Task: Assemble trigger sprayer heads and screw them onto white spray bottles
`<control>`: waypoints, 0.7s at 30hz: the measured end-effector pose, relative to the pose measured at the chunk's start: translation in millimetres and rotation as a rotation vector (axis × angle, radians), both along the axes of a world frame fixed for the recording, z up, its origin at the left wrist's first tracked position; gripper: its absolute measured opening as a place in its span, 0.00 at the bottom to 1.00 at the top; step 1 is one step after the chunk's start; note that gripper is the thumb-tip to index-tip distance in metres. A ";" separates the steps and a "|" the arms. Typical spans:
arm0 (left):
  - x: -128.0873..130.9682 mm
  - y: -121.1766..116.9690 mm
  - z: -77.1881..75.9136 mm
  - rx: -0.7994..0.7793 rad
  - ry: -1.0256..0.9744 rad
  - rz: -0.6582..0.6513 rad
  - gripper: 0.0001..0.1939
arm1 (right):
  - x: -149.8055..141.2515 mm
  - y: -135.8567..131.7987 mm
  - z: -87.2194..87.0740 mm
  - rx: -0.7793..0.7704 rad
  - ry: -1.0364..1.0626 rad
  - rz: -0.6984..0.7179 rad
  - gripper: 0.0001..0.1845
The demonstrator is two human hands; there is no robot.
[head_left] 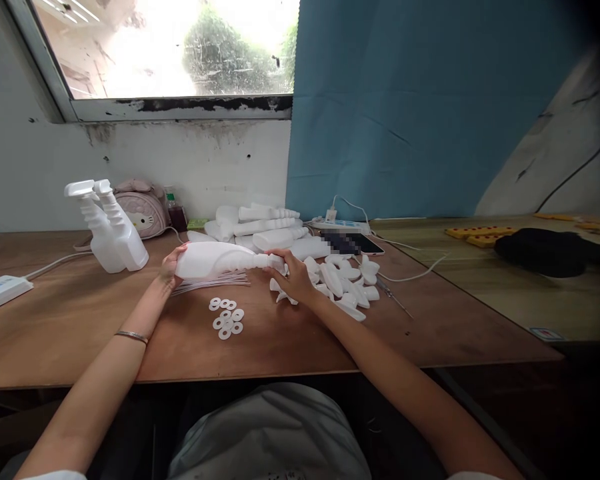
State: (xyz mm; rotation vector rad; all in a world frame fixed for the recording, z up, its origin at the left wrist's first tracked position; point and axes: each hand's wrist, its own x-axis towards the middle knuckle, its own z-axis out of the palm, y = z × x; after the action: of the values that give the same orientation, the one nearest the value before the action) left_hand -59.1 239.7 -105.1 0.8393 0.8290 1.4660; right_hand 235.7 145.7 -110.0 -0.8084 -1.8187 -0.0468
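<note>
A white plastic spray bottle [215, 260] lies sideways in the air above the wooden table [70, 320]. My left hand [171, 265] cups its base, fingers curled round it. My right hand [290, 277] grips the neck end and also seems to hold a white trigger part. Thin white tubes [210, 283] lie just under the bottle. Several white washers [227, 315] are scattered in front of it. A pile of white trigger heads [347, 283] lies right of my right hand.
Two finished spray bottles [113, 230] stand at the left, by a pink bag [140, 207]. Empty bottles [263, 227] are stacked behind. A phone [353, 243], cables, a power strip [0, 293] and a black object [545, 252] also lie about.
</note>
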 end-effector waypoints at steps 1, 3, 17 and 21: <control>1.6 -1.0 0.2 0.008 -0.008 -0.013 0.15 | -0.1 -0.4 -0.3 0.002 0.008 -0.013 0.16; 4.6 -3.6 1.3 0.033 -0.024 -0.039 0.14 | -0.5 -1.6 -0.7 -0.014 0.030 -0.044 0.17; 19.2 -15.3 5.1 0.175 0.215 -0.134 0.28 | -4.3 -8.8 4.1 -0.220 0.287 -0.119 0.18; 15.7 -13.8 4.7 0.191 0.221 -0.062 0.30 | -4.8 -6.0 2.8 -0.228 0.294 -0.138 0.18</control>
State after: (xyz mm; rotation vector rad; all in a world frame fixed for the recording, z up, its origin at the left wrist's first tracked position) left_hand -43.4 225.8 -100.4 1.1769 0.8259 1.4302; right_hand 230.8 139.7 -107.2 -1.0434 -1.5053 0.1846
